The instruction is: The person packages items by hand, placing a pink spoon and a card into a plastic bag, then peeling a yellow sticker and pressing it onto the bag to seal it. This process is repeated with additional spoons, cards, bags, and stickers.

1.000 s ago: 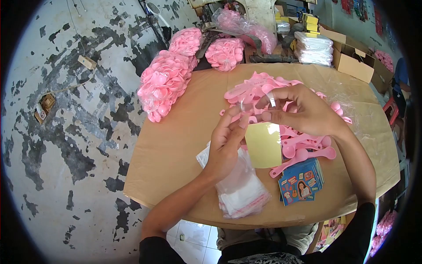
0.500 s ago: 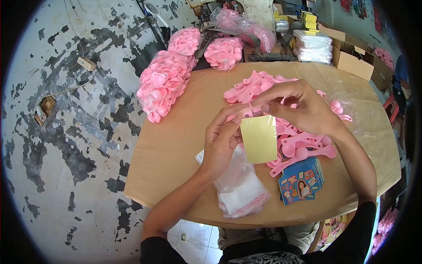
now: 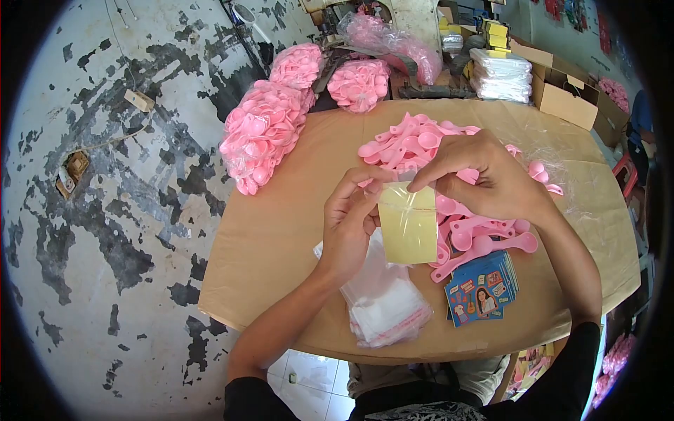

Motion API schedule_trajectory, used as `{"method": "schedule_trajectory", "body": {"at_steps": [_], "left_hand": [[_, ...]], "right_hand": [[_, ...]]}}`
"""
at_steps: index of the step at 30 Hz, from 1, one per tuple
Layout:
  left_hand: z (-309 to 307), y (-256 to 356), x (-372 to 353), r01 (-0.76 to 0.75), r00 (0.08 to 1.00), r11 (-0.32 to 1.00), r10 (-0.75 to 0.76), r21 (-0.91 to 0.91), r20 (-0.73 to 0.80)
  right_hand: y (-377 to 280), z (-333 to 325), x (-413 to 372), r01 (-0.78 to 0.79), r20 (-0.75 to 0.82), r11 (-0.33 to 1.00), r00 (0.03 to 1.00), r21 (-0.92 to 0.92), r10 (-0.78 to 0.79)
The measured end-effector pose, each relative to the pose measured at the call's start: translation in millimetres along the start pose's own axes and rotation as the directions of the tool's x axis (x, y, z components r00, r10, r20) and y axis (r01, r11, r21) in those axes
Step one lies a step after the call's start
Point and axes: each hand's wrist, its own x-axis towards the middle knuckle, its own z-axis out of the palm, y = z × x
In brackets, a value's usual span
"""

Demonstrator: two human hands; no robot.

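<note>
Yellow card (image 3: 408, 231), seemingly film-wrapped, sits in left hand (image 3: 349, 223), touching right hand (image 3: 490, 175).

Glossy clear plastic (image 3: 408, 208) covers the yellow card (image 3: 408, 238).

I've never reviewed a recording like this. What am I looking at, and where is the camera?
There is no machine here. You see a person's own two bare hands, from one camera worn on their head, looking forward and down. The left hand holds a yellow card, with shiny clear plastic over it, near its upper left corner. The right hand has its fingers at the top edge; whether they pinch it is hard to tell. On the brown table lie loose pink spoons, a stack of blue printed cards and a pile of clear plastic bags.
</note>
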Motion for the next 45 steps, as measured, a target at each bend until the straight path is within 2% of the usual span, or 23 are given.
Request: {"method": "schedule_trajectory", "body": {"at_steps": [4,13,16,19,22,25,28,31,33,37,40,42,45], "left_hand": [[-9,-5,1,-0.027,0.999,0.999,0.029,-0.042,0.043],[-11,7,-1,0.029,0.976,0.991,0.001,-0.134,0.218],[-9,10,0,0.089,0.974,0.988,-0.061,-0.124,0.218],[-11,3,-1,0.065,0.988,0.996,-0.056,-0.057,0.142],[-15,-2,1,0.050,0.987,0.996,-0.061,0.078,0.150],[-13,2,1,0.097,0.985,0.991,-0.083,-0.089,0.149],[-12,-1,1,0.062,0.991,0.996,-0.055,-0.063,0.119],[-17,-4,2,0.046,0.978,0.998,-0.056,0.053,0.201],[-15,-4,1,0.061,0.979,0.998,-0.063,0.016,0.194],[-9,-3,0,0.065,0.988,0.998,-0.060,-0.026,0.142],[-12,-8,1,-0.008,0.991,0.997,-0.003,0.075,0.136],[-9,-7,1,-0.018,0.988,0.996,0.005,0.082,0.152],[-6,-2,2,0.002,0.982,0.996,-0.018,0.085,0.186]], "right_hand": [[1,-1,-1,0.007,0.016,1.000,1.000,-0.015,-0.006],[1,-2,0,0.050,0.052,0.996,0.998,-0.074,-0.046],[0,-1,-1,0.042,0.059,0.995,0.998,-0.091,-0.036],[0,-2,0,0.051,0.062,0.994,0.997,-0.097,-0.045],[-2,-4,0,0.034,0.073,0.994,0.997,-0.102,-0.026],[-3,-4,0,0.009,0.071,0.994,0.997,-0.110,-0.002],[-4,-4,0,0.022,0.053,0.993,0.998,-0.113,-0.017],[-7,-6,0,0.086,0.055,0.983,0.995,-0.160,-0.078],[-8,-5,0,0.113,0.057,0.977,0.993,-0.181,-0.104],[-7,-6,0,0.106,0.074,0.981,0.993,-0.165,-0.094],[-7,-7,0,0.105,0.073,0.982,0.993,-0.160,-0.094],[-6,-7,0,0.113,0.075,0.979,0.992,-0.168,-0.101],[-10,-10,0,0.045,0.101,0.983,0.995,-0.180,-0.027]]}}
